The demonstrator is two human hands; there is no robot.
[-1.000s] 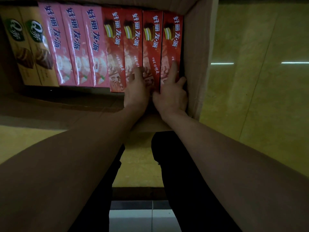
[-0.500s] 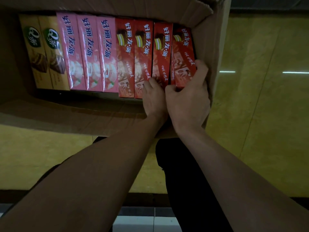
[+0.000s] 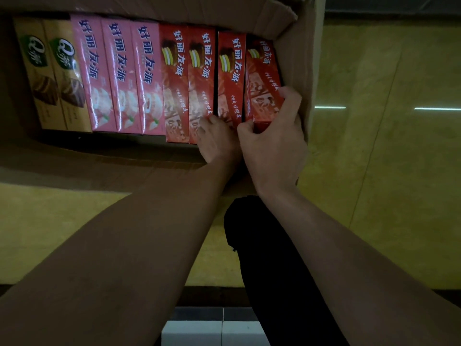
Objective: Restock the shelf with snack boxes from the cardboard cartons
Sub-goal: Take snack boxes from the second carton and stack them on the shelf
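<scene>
Presently: right hand (image 3: 274, 148) grips tilted red box (image 3: 264, 86) in carton (image 3: 294, 78).
Left hand (image 3: 217, 139) fingers curled against neighbouring red boxes (image 3: 202, 78); hold unclear.

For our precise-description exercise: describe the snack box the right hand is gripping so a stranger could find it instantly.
Look inside the open cardboard carton, along its row of upright boxes. The gripped red box stands last, against the carton's right wall; unlike its three red neighbours, it is tilted and raised, pinched by the right hand.
</scene>
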